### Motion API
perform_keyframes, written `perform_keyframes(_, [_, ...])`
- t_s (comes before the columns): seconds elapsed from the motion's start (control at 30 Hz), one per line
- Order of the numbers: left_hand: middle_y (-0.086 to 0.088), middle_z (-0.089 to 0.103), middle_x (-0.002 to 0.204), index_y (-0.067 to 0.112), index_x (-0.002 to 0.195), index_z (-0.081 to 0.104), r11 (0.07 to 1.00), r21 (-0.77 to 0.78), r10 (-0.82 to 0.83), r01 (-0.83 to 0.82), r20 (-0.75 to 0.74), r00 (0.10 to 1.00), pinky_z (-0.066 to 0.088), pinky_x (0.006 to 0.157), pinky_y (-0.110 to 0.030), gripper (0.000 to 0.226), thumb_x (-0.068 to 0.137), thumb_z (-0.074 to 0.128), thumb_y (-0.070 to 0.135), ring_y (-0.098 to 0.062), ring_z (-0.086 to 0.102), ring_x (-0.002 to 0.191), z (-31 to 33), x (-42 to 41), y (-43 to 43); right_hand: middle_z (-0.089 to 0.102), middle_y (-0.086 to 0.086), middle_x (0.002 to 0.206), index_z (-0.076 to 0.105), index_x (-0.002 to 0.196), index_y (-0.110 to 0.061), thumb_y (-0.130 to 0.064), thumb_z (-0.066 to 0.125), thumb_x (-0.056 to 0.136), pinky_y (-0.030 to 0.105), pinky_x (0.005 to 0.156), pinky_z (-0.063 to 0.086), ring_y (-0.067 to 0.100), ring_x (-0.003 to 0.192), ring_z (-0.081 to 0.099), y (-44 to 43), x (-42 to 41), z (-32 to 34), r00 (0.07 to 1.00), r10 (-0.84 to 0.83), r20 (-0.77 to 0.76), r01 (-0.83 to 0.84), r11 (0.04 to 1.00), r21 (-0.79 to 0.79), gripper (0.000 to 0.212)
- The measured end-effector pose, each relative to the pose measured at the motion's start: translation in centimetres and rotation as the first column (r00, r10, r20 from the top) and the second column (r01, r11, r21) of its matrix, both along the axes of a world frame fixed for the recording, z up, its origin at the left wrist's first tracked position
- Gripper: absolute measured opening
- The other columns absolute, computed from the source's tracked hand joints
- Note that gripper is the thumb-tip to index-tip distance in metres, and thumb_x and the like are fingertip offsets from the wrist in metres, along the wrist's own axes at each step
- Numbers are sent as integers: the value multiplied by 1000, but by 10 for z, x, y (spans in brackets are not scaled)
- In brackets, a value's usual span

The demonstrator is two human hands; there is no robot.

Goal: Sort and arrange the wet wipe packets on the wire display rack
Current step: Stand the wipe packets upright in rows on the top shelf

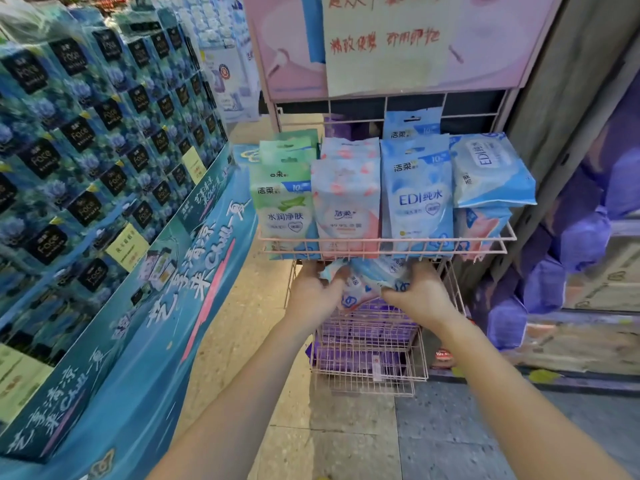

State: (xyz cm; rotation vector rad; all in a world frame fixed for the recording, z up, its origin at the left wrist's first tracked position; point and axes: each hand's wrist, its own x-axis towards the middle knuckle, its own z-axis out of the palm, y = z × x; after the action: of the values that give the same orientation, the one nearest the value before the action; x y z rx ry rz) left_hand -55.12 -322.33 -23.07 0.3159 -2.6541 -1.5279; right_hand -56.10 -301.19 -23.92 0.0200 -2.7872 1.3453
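Note:
The pink wire display rack (381, 241) has an upper basket filled with upright wet wipe packets: green ones (284, 202) at the left, pink ones (344, 206), then blue ones (417, 199). A larger blue pack (491, 168) lies flat on top at the right. Just under that basket, my left hand (313, 294) and my right hand (420, 296) both grip a bunch of pink and blue packets (363, 282) between them. The upper basket's front hides the fingertips.
Lower rack baskets (367, 355) hold purple packs. A tall blue display of boxed tissues (104, 150) stands at the left, with a strip of tiled floor (263, 306) between it and the rack. Purple packages (571, 244) are stacked at the right. A pink poster (391, 43) hangs above.

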Motion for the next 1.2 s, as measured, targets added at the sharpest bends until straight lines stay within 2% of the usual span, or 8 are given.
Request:
perform_keyframes(0.2, [-1, 74, 114, 33, 112, 61, 946, 302, -172, 120, 153, 973, 57, 79, -26, 32, 88, 81, 31, -13, 72, 93, -6, -2, -36, 56, -8, 132, 42, 150, -30, -26, 79, 65, 28, 88, 59, 11, 109, 63, -54, 21, 10, 926, 342, 161, -364, 922, 130, 93])
perform_keyframes(0.4, [-3, 75, 108, 20, 118, 64, 896, 436, -168, 86, 152, 974, 57, 65, -19, 40, 85, 86, 27, -11, 76, 88, -20, -1, -79, 32, -13, 157, 35, 154, -39, -36, 74, 68, 32, 119, 29, 11, 147, 22, -85, 24, -12, 950, 287, 122, -301, 945, 124, 94])
perform_keyframes(0.53, [-9, 76, 113, 19, 117, 64, 852, 521, -129, 45, 125, 984, 62, 68, -28, 41, 84, 86, 28, -21, 77, 95, -24, -4, -89, 39, -7, 150, 31, 154, -37, -34, 77, 69, 32, 112, 43, 12, 141, 38, -100, 20, -24, 978, 153, 143, -143, 987, -72, 97])
perform_keyframes(0.6, [-7, 75, 112, 26, 111, 63, 845, 531, -132, 66, 88, 987, 61, 67, -25, 34, 85, 85, 28, -20, 76, 97, -24, -4, -92, 55, -1, 138, 32, 152, -33, -22, 77, 80, 39, 95, 59, 20, 121, 63, -104, 20, -24, 978, 99, 183, -52, 968, -246, 85])
perform_keyframes(0.73, [-3, 76, 113, 25, 116, 65, 837, 533, -167, 123, 35, 985, 62, 73, -26, 38, 84, 86, 24, -14, 77, 95, -26, -3, -97, 65, 4, 125, 40, 147, -24, -9, 70, 92, 18, 72, 58, 15, 105, 69, -106, 17, -22, 977, 24, 211, 59, 925, -377, 65])
perform_keyframes(0.9, [-1, 73, 121, 16, 132, 60, 812, 561, -203, 164, 9, 979, 59, 69, -20, 52, 86, 84, 15, -3, 75, 91, -26, -8, -105, 67, 3, 128, 57, 130, -36, -17, 86, 78, 40, 91, 61, 19, 108, 71, -111, 6, -19, 969, 33, 247, 79, 900, -429, 62])
perform_keyframes(1.1, [1, 69, 118, 30, 137, 53, 836, 517, -209, 184, -11, 978, 58, 65, -19, 63, 84, 86, 23, -9, 71, 99, -21, -10, -114, 67, -8, 109, 60, 119, -22, -9, 78, 86, 21, 59, 56, 3, 86, 67, -119, -12, -10, 958, -44, 283, 181, 860, -477, 40])
perform_keyframes(1.2, [-3, 69, 121, 25, 129, 58, 845, 497, -209, 198, -33, 977, 59, 66, -22, 55, 83, 87, 19, -12, 73, 95, -23, -14, -116, 72, 5, 115, 64, 114, -16, -4, 69, 90, 42, 85, 61, 22, 103, 72, -120, -22, -13, 951, -122, 285, 231, 890, -393, 27])
